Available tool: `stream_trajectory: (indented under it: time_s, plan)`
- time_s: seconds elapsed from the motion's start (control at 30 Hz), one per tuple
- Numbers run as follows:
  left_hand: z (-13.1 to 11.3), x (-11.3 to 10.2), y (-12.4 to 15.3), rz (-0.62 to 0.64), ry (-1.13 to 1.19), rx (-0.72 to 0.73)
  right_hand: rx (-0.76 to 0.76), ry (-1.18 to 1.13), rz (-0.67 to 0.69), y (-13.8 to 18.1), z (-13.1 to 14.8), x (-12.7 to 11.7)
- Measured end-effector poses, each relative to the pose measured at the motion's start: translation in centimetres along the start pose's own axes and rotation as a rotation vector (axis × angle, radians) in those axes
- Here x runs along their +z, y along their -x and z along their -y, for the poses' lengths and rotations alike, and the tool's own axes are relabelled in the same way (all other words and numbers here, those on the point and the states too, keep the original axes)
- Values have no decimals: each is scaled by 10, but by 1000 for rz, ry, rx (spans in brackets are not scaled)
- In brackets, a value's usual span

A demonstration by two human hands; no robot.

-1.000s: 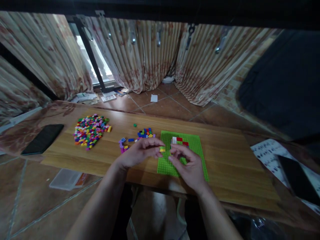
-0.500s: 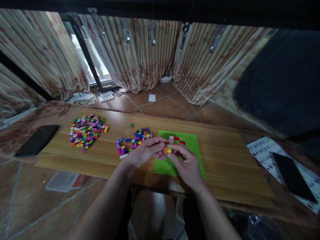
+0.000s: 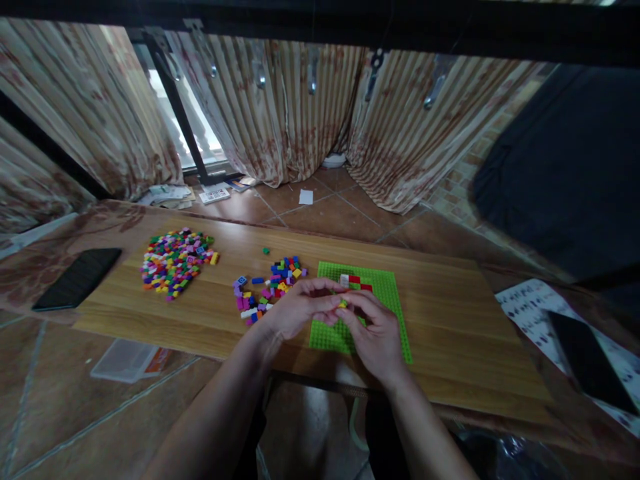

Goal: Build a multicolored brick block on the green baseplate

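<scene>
My left hand (image 3: 309, 308) and my right hand (image 3: 376, 330) meet above a bright green baseplate (image 3: 385, 293). Between their fingertips is a small piece of joined toy bricks (image 3: 343, 304), of which a yellow-green part shows; fingers cover the rest. Both hands are closed on it in a pinch. Behind the fingers, red and white bricks (image 3: 354, 280) sit on the baseplate, partly hidden by my hands. To the left of my left hand lies a loose group of mixed bricks (image 3: 285, 269), several of them blue, pink and yellow.
A large heap of colourful bricks (image 3: 177, 260) lies on the left of the wooden table (image 3: 450, 320), with a lone green brick (image 3: 266, 251) towards the back edge. A dark tablet-like slab (image 3: 77, 279) is at far left. At right, a black phone-like device (image 3: 590, 360) rests on a printed sheet (image 3: 530, 300).
The fingers have closed further round the joined bricks, and the piece is turned: its orange side, visible before, is now hidden. The camera view has shifted slightly.
</scene>
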State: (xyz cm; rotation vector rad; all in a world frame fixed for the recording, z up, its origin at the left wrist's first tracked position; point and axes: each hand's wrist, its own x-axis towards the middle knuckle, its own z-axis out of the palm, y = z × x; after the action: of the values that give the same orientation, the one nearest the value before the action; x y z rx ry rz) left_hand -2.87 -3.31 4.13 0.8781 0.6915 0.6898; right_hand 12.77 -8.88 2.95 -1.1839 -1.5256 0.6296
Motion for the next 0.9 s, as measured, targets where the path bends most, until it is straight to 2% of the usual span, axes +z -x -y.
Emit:
stream_trajectory:
  time_s: [0.17, 0.43, 0.67, 0.9]
  plan:
    - [1, 1, 0, -11, 82, -20, -8, -38, -40, 1, 1, 1]
    - [-3, 2, 2, 22, 165, 40, 162, -300, -177, 0, -1, 0]
    - [-4, 1, 3, 120, 179, 117, 92, -172, -173, -1, -4, -12]
    - [-2, -4, 0, 91, -7, 160, 190, -162, -398, -4, -14, -20]
